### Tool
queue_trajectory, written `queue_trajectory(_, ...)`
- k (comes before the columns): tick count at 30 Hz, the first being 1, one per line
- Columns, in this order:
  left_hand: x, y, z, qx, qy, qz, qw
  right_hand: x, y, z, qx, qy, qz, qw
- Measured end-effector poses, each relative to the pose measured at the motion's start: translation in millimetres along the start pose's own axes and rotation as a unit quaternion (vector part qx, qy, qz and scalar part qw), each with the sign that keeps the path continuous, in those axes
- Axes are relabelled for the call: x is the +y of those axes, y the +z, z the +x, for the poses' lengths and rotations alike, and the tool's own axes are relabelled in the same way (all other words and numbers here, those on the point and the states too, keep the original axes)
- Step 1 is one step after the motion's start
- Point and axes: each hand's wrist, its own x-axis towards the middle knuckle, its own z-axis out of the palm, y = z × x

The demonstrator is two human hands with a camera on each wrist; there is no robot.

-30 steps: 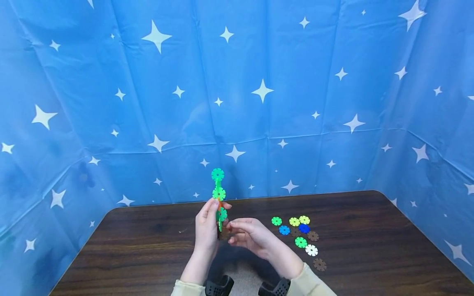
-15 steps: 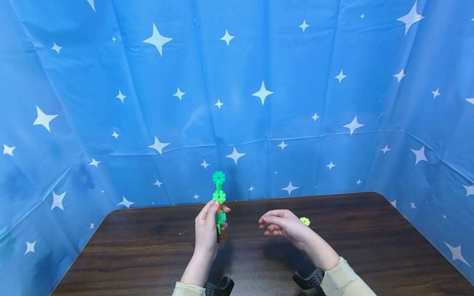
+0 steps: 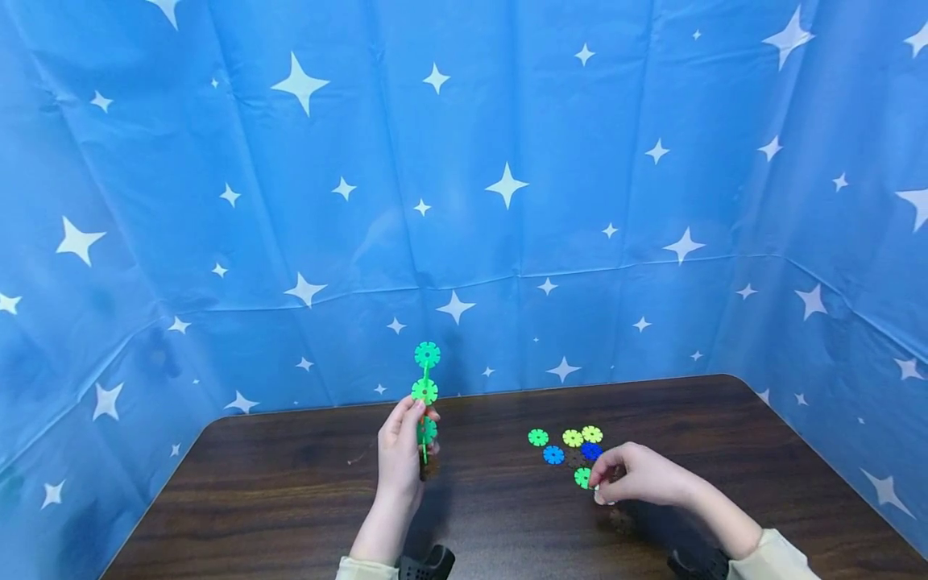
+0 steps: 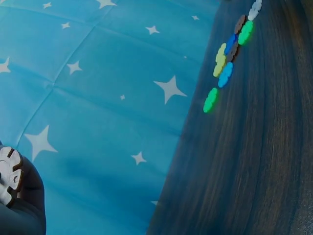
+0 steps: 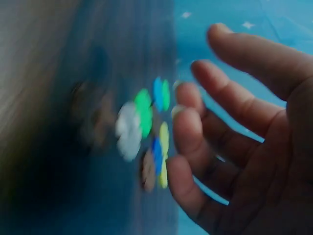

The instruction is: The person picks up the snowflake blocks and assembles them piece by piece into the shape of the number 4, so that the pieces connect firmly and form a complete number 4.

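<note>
In the head view my left hand [image 3: 399, 451] grips an upright chain of notched plastic discs [image 3: 427, 354]. Green ones stand above the fingers and a brown one shows low behind the hand. The left wrist view catches only part of that hand [image 4: 33, 196], with a pale, brown-edged disc [image 4: 11, 171] at it. Over the loose discs at the right, my right hand [image 3: 645, 475] reaches down to a white disc [image 3: 598, 496], which it partly hides. Seen from the right wrist, the fingers [image 5: 188, 129] are spread and loosely bent, with nothing between them.
Loose discs lie grouped on the dark wooden table [image 3: 275, 483]: green [image 3: 538, 437], light blue [image 3: 553, 455], yellow [image 3: 572, 438], dark blue [image 3: 591, 451] and brown [image 3: 576, 457]. A blue star-printed curtain [image 3: 464, 201] stands behind the table and along its sides.
My right hand has left the chain's lower end and moved right, over the loose discs. The left hand stays in place with the chain, which has turned slightly.
</note>
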Motion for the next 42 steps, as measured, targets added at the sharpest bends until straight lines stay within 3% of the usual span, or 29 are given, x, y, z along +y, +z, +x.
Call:
queue_trajectory(8,-3.3,-1.5,-1.4,0.011,-0.010,0.000,0.9999,27,3,-22.5,0.033,0.030,-0.102,0.9938)
queue_trajectory(42,-4.8,0.5,0.7,0.010,-0.006,-0.012,0.9999,26,14,-27.7,0.060,0.050,-0.124,0.9892)
